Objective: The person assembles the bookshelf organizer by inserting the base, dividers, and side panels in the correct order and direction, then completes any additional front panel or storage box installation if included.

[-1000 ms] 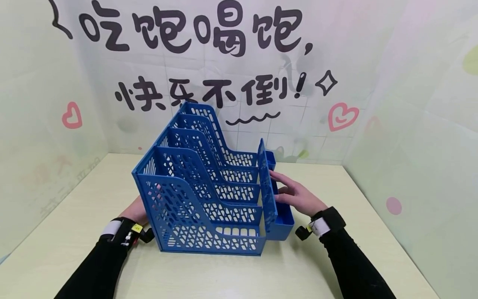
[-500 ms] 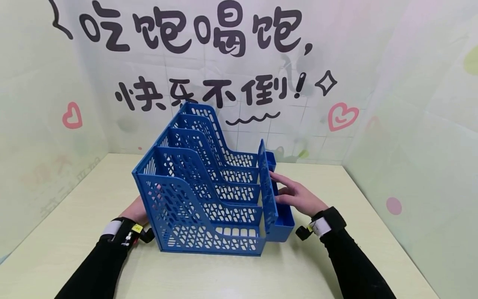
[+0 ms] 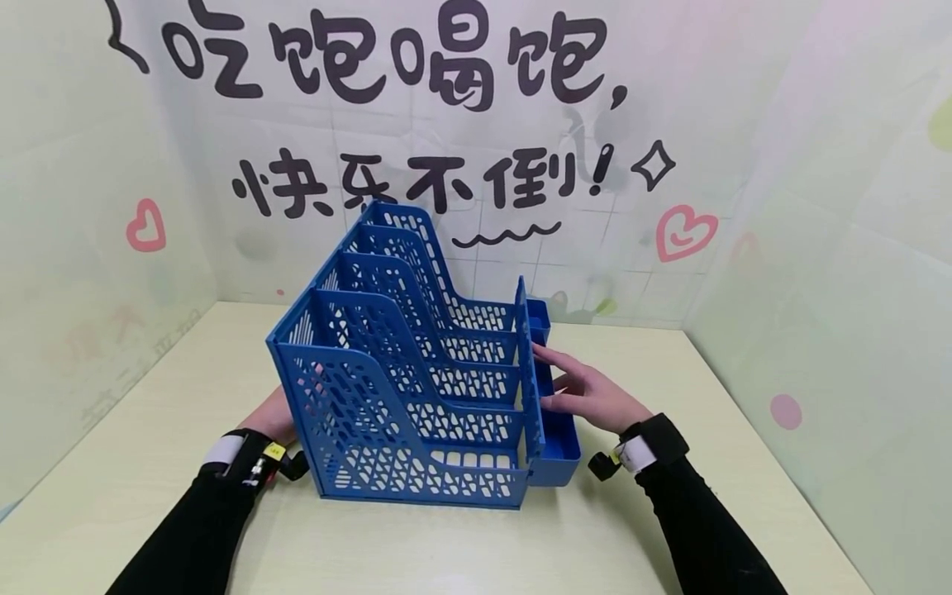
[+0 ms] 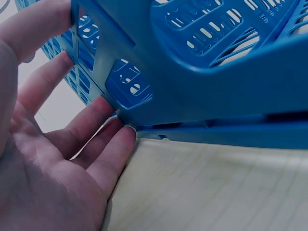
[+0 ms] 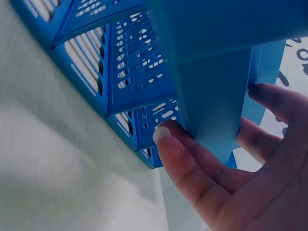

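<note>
A blue plastic file organizer point(image 3: 427, 493) with several perforated compartments stands upright on the table. Along its low right-hand side sits a narrow blue open-topped box point(image 3: 552, 475), beside an upright blue panel point(image 3: 530, 388). My right hand point(image 3: 598, 402) grips this box, thumb and index finger at its top near the panel; in the right wrist view other fingers point(image 5: 192, 178) lie under it. Behind the tall left side, my left hand point(image 3: 273, 416) is partly hidden. The left wrist view shows its extended fingertips touching the organizer's back and bottom edge.
The pale wooden tabletop point(image 3: 416, 554) surrounds the organizer. A printed backdrop point(image 3: 513, 248) with dark lettering and pink hearts closes off the back, and pale side walls point(image 3: 833, 273) stand left and right. Both wrists wear black straps with small cameras.
The narrow box has shifted slightly left and toward me, with my right fingers moving along with it. My left hand and the organizer's body look almost unmoved; the head view has tilted slightly.
</note>
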The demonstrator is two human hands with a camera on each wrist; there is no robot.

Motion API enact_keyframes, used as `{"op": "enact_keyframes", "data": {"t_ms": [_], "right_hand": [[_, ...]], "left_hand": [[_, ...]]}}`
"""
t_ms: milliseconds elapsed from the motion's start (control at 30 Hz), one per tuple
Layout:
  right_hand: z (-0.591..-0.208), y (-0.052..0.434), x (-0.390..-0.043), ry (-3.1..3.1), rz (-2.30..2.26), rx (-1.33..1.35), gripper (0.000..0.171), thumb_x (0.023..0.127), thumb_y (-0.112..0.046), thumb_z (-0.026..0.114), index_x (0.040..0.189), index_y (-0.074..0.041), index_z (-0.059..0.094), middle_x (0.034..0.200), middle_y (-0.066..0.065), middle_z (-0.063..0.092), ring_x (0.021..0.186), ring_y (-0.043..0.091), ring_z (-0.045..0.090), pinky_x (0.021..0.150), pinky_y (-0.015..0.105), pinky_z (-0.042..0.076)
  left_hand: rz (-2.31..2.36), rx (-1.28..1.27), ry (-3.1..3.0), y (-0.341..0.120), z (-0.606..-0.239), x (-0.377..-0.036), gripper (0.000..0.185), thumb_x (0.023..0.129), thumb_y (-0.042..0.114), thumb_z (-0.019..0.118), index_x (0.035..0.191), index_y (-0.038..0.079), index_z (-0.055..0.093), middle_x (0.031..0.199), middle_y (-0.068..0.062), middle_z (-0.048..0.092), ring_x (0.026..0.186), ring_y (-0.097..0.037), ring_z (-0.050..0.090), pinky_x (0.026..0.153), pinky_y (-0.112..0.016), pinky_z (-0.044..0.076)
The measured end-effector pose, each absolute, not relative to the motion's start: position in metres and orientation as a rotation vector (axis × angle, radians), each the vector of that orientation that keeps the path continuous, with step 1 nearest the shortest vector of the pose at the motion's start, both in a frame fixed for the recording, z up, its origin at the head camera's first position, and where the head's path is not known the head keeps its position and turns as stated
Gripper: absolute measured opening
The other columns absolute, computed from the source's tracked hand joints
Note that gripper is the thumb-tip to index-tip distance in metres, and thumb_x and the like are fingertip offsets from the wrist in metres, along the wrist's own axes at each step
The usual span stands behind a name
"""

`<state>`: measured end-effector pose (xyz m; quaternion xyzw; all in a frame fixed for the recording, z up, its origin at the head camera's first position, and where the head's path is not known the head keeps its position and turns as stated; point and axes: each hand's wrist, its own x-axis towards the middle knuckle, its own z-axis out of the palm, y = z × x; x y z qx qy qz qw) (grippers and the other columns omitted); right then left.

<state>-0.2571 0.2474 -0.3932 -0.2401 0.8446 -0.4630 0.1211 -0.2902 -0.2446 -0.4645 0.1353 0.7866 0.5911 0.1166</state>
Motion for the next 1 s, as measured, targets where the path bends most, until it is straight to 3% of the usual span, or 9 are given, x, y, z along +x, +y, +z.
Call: {"op": "enact_keyframes", "data": {"t_ms": [100, 167, 267, 367, 533, 667, 767, 867, 1000], "right_hand": [[-0.393, 0.246, -0.257, 2.514, -1.283, -0.704, 0.084, 0.104, -0.022, 0.070, 0.176, -0.021, 0.027, 0.178, 0.021, 0.030, 0.128, 0.036, 0.067, 0.107, 0.047, 0.058], [-0.393, 0.246, -0.257, 2.535, -1.253, -0.714, 0.086, 0.103, -0.020, 0.071, 0.176, -0.019, 0.026, 0.177, 0.022, 0.030, 0.127, 0.036, 0.066, 0.106, 0.045, 0.056], [-0.395, 0.245, -0.257, 2.560, -1.209, -0.738, 0.089, 0.100, -0.018, 0.070, 0.176, -0.015, 0.023, 0.171, 0.025, 0.035, 0.125, 0.035, 0.066, 0.107, 0.046, 0.054], [-0.398, 0.244, -0.258, 2.566, -1.188, -0.731, 0.092, 0.098, -0.017, 0.069, 0.176, -0.014, 0.021, 0.165, 0.025, 0.039, 0.125, 0.035, 0.065, 0.107, 0.047, 0.054], [-0.404, 0.240, -0.260, 2.571, -1.125, -0.674, 0.095, 0.096, -0.019, 0.072, 0.176, -0.017, 0.022, 0.169, 0.022, 0.037, 0.126, 0.033, 0.060, 0.105, 0.043, 0.054], [-0.406, 0.238, -0.262, 2.574, -1.089, -0.647, 0.096, 0.096, -0.019, 0.072, 0.176, -0.018, 0.021, 0.171, 0.020, 0.035, 0.127, 0.033, 0.057, 0.105, 0.043, 0.054], [-0.405, 0.239, -0.262, 2.586, -1.045, -0.678, 0.094, 0.098, -0.024, 0.071, 0.177, -0.018, 0.021, 0.173, 0.020, 0.034, 0.137, 0.039, 0.054, 0.112, 0.054, 0.052], [-0.398, 0.244, -0.259, 2.641, -1.046, -0.751, 0.087, 0.100, -0.027, 0.069, 0.175, -0.013, 0.028, 0.176, 0.022, 0.030, 0.154, 0.047, 0.041, 0.122, 0.069, 0.041], [-0.389, 0.248, -0.255, 2.676, -1.233, -0.837, 0.076, 0.108, -0.027, 0.064, 0.174, -0.013, 0.031, 0.182, 0.019, 0.023, 0.166, 0.049, 0.024, 0.128, 0.076, 0.027]], "left_hand": [[1.728, 0.394, 2.315, -0.245, -0.465, -0.291, 0.071, 0.120, 0.050, 0.033, 0.177, 0.015, 0.011, 0.151, -0.008, 0.058, 0.122, -0.013, 0.059, 0.101, -0.032, 0.050], [1.761, 0.395, 2.299, -0.246, -0.466, -0.291, 0.060, 0.120, 0.048, 0.035, 0.172, 0.018, 0.029, 0.134, 0.003, 0.066, 0.116, -0.009, 0.061, 0.098, -0.029, 0.051], [1.841, 0.392, 2.244, -0.247, -0.468, -0.292, 0.032, 0.120, 0.041, 0.039, 0.140, 0.025, 0.059, 0.107, 0.015, 0.066, 0.101, -0.004, 0.061, 0.087, -0.024, 0.052], [1.907, 0.381, 2.187, -0.247, -0.470, -0.292, 0.024, 0.120, 0.033, 0.042, 0.110, 0.032, 0.063, 0.093, 0.016, 0.061, 0.091, -0.004, 0.059, 0.079, -0.025, 0.051], [1.881, 0.354, 2.209, -0.247, -0.470, -0.293, 0.021, 0.120, 0.038, 0.041, 0.115, 0.031, 0.060, 0.095, 0.013, 0.059, 0.093, -0.005, 0.058, 0.080, -0.026, 0.051], [1.841, 0.328, 2.246, -0.247, -0.468, -0.291, 0.029, 0.120, 0.046, 0.037, 0.115, 0.026, 0.058, 0.095, 0.010, 0.056, 0.091, -0.007, 0.058, 0.078, -0.027, 0.051], [1.841, 0.308, 2.256, -0.246, -0.467, -0.289, 0.032, 0.120, 0.048, 0.035, 0.114, 0.026, 0.058, 0.096, 0.010, 0.057, 0.092, -0.007, 0.058, 0.080, -0.027, 0.051], [1.825, 0.309, 2.268, -0.246, -0.467, -0.286, 0.035, 0.120, 0.048, 0.035, 0.117, 0.024, 0.059, 0.099, 0.011, 0.059, 0.098, -0.006, 0.057, 0.085, -0.027, 0.049], [1.803, 0.346, 2.279, -0.246, -0.465, -0.286, 0.040, 0.119, 0.051, 0.034, 0.139, 0.023, 0.054, 0.109, 0.012, 0.064, 0.105, -0.008, 0.061, 0.090, -0.029, 0.052]]}}
